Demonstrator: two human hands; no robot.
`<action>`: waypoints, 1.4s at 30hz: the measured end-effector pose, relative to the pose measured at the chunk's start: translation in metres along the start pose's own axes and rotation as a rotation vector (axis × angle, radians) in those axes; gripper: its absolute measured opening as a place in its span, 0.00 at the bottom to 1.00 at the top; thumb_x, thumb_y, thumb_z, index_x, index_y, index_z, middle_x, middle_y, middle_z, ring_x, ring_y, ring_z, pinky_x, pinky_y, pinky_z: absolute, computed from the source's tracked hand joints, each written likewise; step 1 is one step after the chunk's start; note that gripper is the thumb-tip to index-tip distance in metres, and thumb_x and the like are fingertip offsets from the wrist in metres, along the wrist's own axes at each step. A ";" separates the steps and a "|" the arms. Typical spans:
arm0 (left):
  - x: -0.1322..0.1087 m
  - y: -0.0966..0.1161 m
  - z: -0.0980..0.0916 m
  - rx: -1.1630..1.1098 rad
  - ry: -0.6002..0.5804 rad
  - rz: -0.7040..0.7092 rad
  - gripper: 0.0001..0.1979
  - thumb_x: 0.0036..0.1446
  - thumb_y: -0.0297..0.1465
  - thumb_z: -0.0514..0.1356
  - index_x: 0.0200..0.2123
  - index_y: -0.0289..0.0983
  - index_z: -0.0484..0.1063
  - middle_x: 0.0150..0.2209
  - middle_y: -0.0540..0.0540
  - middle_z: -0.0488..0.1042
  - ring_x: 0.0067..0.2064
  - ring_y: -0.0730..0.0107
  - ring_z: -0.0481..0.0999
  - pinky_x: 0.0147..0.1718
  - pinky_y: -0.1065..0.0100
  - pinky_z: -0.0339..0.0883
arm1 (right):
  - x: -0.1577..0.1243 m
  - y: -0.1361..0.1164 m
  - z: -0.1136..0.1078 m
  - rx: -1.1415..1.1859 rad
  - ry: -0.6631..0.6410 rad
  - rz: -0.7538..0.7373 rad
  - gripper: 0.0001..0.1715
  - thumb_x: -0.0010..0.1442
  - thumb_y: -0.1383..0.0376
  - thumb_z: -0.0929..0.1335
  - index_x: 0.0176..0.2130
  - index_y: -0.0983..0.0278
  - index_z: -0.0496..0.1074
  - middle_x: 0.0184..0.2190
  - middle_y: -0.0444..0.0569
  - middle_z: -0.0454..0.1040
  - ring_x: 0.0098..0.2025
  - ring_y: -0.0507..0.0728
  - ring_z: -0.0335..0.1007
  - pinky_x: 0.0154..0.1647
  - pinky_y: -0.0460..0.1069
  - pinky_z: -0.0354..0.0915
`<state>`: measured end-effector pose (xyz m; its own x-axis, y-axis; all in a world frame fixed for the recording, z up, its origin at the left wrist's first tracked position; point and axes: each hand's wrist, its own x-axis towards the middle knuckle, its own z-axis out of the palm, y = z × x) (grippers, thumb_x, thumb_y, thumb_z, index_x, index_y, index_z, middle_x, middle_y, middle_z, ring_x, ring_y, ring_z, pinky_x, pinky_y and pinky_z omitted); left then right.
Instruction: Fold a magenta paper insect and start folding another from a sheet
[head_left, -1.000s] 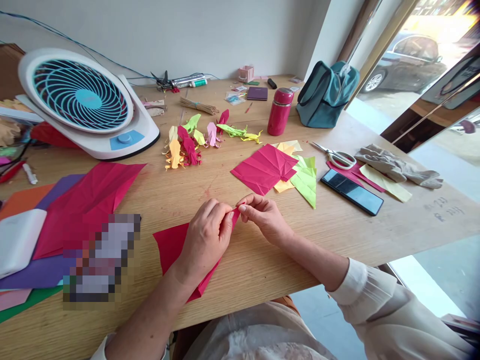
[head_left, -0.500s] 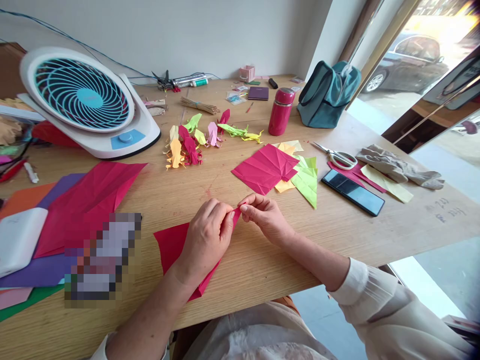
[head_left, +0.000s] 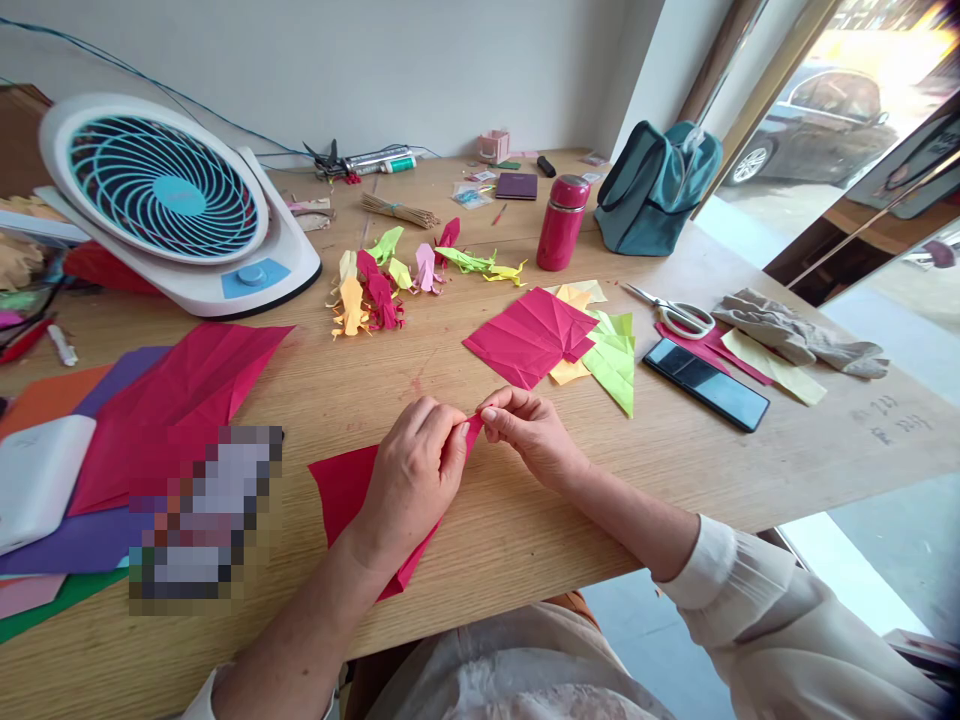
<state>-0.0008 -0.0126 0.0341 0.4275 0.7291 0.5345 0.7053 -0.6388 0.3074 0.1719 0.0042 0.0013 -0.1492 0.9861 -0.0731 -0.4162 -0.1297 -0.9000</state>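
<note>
A red sheet of paper (head_left: 346, 488) lies near the table's front edge, partly covered by my left hand (head_left: 420, 455). Thumb and fingers of that hand pinch the paper close to its far corner. My right hand (head_left: 525, 425) grips the very tip of the same corner between thumb and forefinger. The paper narrows to a folded strip between the two hands. Just beyond them lie a creased red sheet (head_left: 525, 335) and a lime-green folded sheet (head_left: 615, 360). Farther back stand several folded paper figures (head_left: 381, 290) in yellow, red, green and pink.
To the left are a white fan (head_left: 176, 195), a stack of coloured paper (head_left: 187, 400) and a white device (head_left: 41, 480). On the right lie a phone (head_left: 705, 383), scissors (head_left: 682, 318) and a grey glove (head_left: 799, 330). A red flask (head_left: 562, 225) and a teal bag (head_left: 652, 190) stand behind.
</note>
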 end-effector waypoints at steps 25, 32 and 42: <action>0.000 0.000 -0.001 -0.010 -0.015 -0.016 0.08 0.69 0.25 0.53 0.36 0.40 0.66 0.34 0.47 0.71 0.38 0.64 0.72 0.39 0.64 0.67 | -0.001 0.001 -0.002 -0.026 -0.028 -0.052 0.20 0.49 0.51 0.81 0.27 0.61 0.76 0.21 0.41 0.73 0.25 0.50 0.64 0.31 0.48 0.61; 0.001 0.000 0.000 -0.033 -0.015 -0.021 0.08 0.68 0.24 0.53 0.35 0.40 0.65 0.33 0.48 0.71 0.38 0.64 0.72 0.38 0.65 0.66 | -0.001 0.000 -0.001 -0.060 -0.008 -0.054 0.22 0.48 0.48 0.80 0.26 0.61 0.75 0.21 0.41 0.72 0.26 0.50 0.63 0.31 0.48 0.60; 0.003 0.002 0.002 -0.066 -0.038 -0.061 0.09 0.69 0.26 0.54 0.33 0.40 0.66 0.33 0.48 0.72 0.36 0.66 0.72 0.36 0.65 0.64 | -0.001 0.000 0.001 -0.138 0.022 -0.095 0.24 0.46 0.47 0.80 0.26 0.62 0.75 0.22 0.41 0.70 0.26 0.50 0.62 0.30 0.48 0.61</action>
<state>0.0031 -0.0111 0.0343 0.4071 0.7749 0.4835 0.6924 -0.6070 0.3899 0.1713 0.0035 0.0012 -0.0945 0.9955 0.0068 -0.3000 -0.0220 -0.9537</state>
